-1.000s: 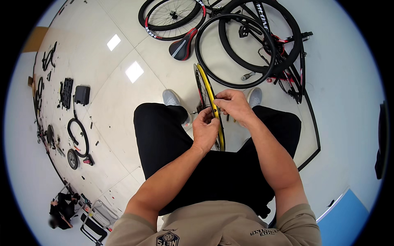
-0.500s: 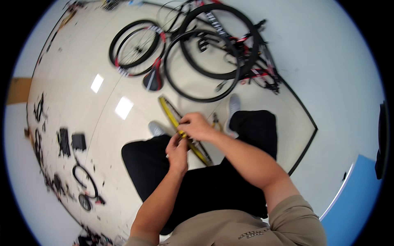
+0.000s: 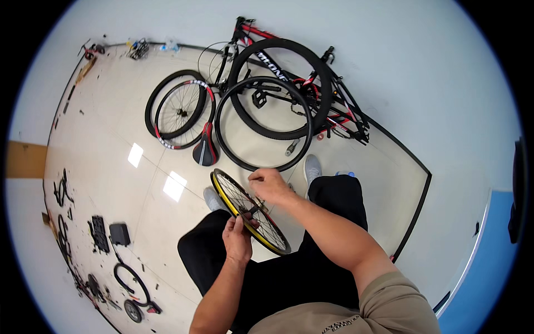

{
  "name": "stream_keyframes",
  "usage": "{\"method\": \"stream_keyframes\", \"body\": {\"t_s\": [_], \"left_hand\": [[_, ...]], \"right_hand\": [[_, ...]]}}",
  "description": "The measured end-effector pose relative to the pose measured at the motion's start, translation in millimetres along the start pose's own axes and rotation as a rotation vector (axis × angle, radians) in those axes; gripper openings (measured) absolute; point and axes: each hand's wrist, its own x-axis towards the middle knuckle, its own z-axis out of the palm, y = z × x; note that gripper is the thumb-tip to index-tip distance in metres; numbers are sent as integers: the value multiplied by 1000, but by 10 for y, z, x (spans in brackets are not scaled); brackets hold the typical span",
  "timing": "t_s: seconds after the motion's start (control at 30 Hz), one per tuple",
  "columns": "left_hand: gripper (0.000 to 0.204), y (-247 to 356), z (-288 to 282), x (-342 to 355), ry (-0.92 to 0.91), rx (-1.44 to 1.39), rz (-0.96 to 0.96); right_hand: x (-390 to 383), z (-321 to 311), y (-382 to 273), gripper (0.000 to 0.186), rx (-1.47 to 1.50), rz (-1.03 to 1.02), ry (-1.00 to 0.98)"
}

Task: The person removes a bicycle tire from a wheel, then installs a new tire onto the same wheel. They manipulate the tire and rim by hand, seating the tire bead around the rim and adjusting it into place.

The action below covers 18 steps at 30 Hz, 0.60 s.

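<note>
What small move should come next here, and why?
Perhaps lower the right hand onto the yellow band: its fingers are off that band, while the left hand holds the wheel there, thumb on the band, which should steady it.

A black-and-red saddle (image 3: 206, 150) lies near a bicycle frame (image 3: 271, 65), a dark case (image 3: 119, 234) farther left

The person wears a dark-lettered tan shirt (image 3: 384, 309), black trousers (image 3: 303, 281), grey shoes (image 3: 313, 168).
</note>
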Motion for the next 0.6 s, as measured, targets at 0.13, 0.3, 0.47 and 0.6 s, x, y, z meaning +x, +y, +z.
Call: {"method": "stream_keyframes", "body": {"t_s": [0.13, 0.3, 0.47, 0.6], "left_hand": [[14, 145, 16, 175, 42, -35, -17], [15, 458, 36, 399, 50, -27, -69], [15, 592, 190, 534, 62, -13, -95], [14, 557, 285, 545, 62, 2, -106]], "right_hand": [[223, -236, 69, 26, -34, 160, 13], [881, -833, 424, 28, -477, 119, 56], [1560, -1469, 724, 29, -476, 174, 373], [2116, -1821, 877, 37, -649, 117, 507]]}}
